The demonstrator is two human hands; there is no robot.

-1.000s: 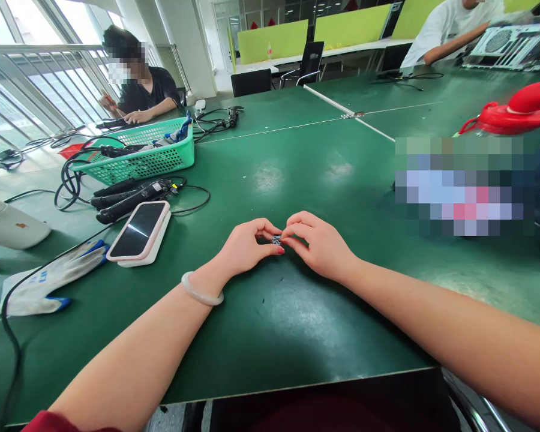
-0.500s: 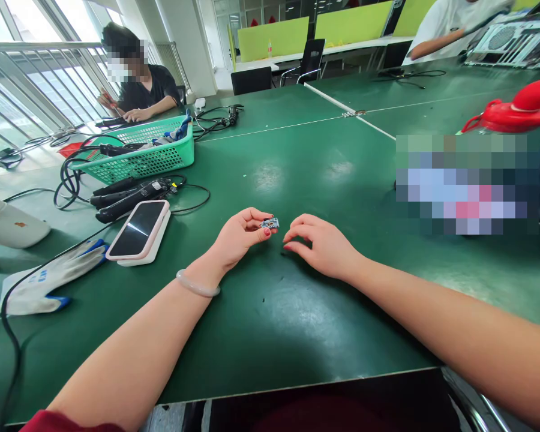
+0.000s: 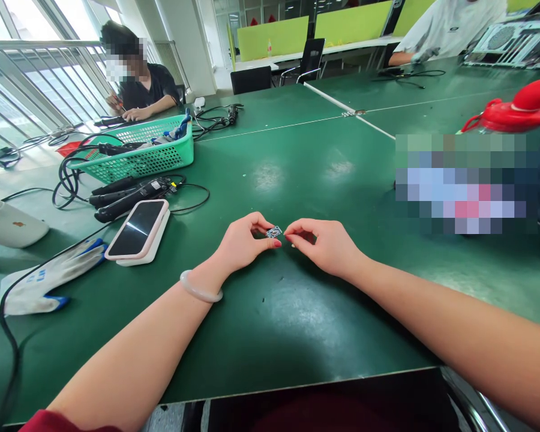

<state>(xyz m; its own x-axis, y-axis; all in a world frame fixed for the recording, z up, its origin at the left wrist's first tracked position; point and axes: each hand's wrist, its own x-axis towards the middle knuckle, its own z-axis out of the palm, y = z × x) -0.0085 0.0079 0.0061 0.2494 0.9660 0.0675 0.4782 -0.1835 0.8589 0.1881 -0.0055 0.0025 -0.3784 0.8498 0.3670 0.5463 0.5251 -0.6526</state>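
My left hand (image 3: 245, 243) is closed, pinching a small blue-and-white circuit board (image 3: 274, 231) between thumb and fingers just above the table. At the right end of the board, the thumb and fingertips of my right hand (image 3: 321, 243) come together in a pinch. Whether they touch the board or hold some tiny piece is too small to make out. A pale speck shows under the right thumb tip. On the green table (image 3: 270, 336) below both hands lie a few dark specks.
To the left lie a phone (image 3: 139, 231), a work glove (image 3: 49, 279), black cabled tools (image 3: 132, 198) and a green basket (image 3: 139, 159) of tools. A red plush object (image 3: 513, 108) sits right, behind a blurred patch. Two people work across the table, one near a metal computer case (image 3: 510, 42).
My left hand has shifted slightly right and down, and the board is tilted differently. My right fingers have closed into a pinch beside the board. The far-right co-worker's arm has lowered to the table.
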